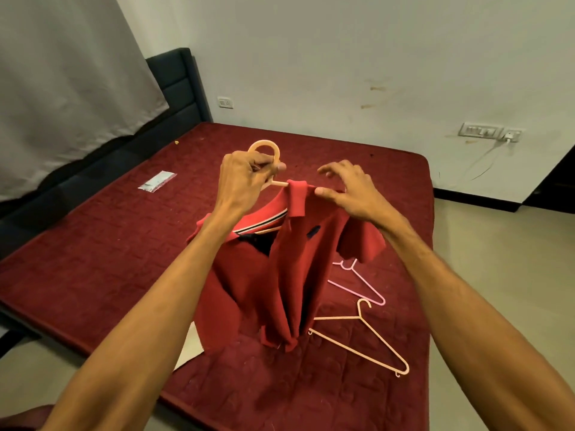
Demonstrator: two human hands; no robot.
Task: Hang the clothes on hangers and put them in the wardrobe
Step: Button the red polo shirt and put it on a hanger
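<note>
A red polo shirt (280, 275) hangs on a peach plastic hanger (266, 147) held above the bed. My left hand (245, 178) grips the hanger's neck just under the hook. My right hand (348, 191) is at the shirt's collar and shoulder, thumb touching the fabric, fingers spread and loosely curled above it. The shirt's hem brushes the mattress. Two spare hangers lie on the bed to the right: a pink one (357, 281) and a peach one (367, 337).
The dark red quilted mattress (124, 244) fills the middle, with a dark headboard (174, 85) at the back left. A small clear packet (157, 181) lies on the bed's left. Wall sockets with a charger (491, 132) sit at the right. Grey floor surrounds the bed.
</note>
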